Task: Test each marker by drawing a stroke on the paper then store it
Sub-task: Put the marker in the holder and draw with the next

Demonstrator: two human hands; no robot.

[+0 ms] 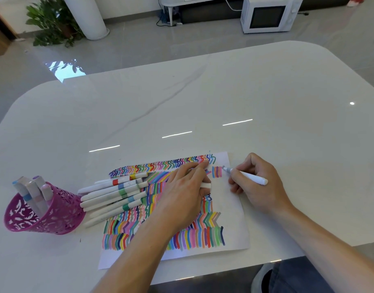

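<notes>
Testing is under way: the right hand (258,183) grips a marker (248,176), tip on the paper (234,210) beside short strokes, the left hand (182,193) presses the sheet, seemingly pinching its cap (205,185), so recapping and the pink cup (55,220) come next, I'd say.

Glossy marbled table (266,98), matt paper (230,208), perforated plastic cup (55,216), smooth plastic markers (110,193).

Bright, table (266,85) glare streaks, wide-angle distortion

Glossy grey floor (139,49), white microwave (268,14), potted plant (52,20), possibly a column (86,15)
</notes>
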